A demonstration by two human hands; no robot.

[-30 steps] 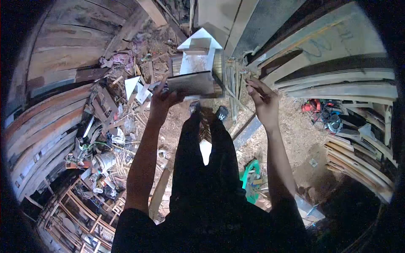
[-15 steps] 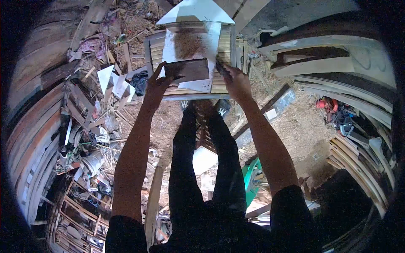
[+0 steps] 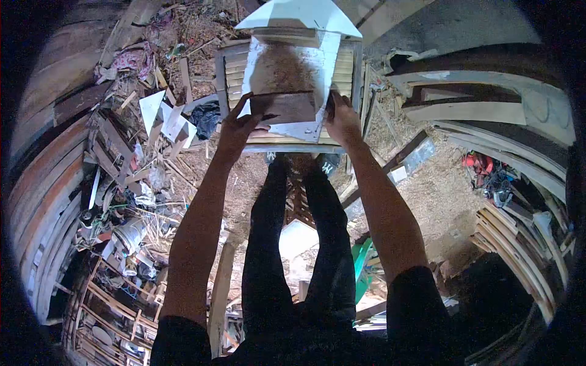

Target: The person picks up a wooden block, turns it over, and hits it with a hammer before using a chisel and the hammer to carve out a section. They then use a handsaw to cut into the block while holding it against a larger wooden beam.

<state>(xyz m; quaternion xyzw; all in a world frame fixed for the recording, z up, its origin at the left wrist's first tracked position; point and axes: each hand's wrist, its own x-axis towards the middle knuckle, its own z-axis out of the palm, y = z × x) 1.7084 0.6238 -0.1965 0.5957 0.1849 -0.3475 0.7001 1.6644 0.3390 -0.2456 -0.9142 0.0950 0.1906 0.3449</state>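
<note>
Slatted panel (image 3: 234, 79): slats cream to pale tan, striped by darker lines between them; rim dull grey, bluish along the near edge. Over the panel's middle, white sheet (image 3: 254, 61): white ground, large uneven mottled brown patch, small dark spots toward the near edge. At the panel's far edge, peaked board (image 3: 299, 13): plain white. Toward the near edge, rectangular board (image 3: 293, 107): dull brown, darker in shadow. Clothing: trousers (image 3: 266, 244) plain black; shoe (image 3: 329, 163) dark with white marking. Surroundings: bag (image 3: 206, 116) black; cloth (image 3: 135, 61) mottled pink-purple; curved object (image 3: 361, 268) bright green; ground (image 3: 445, 207) speckled tan.
</note>
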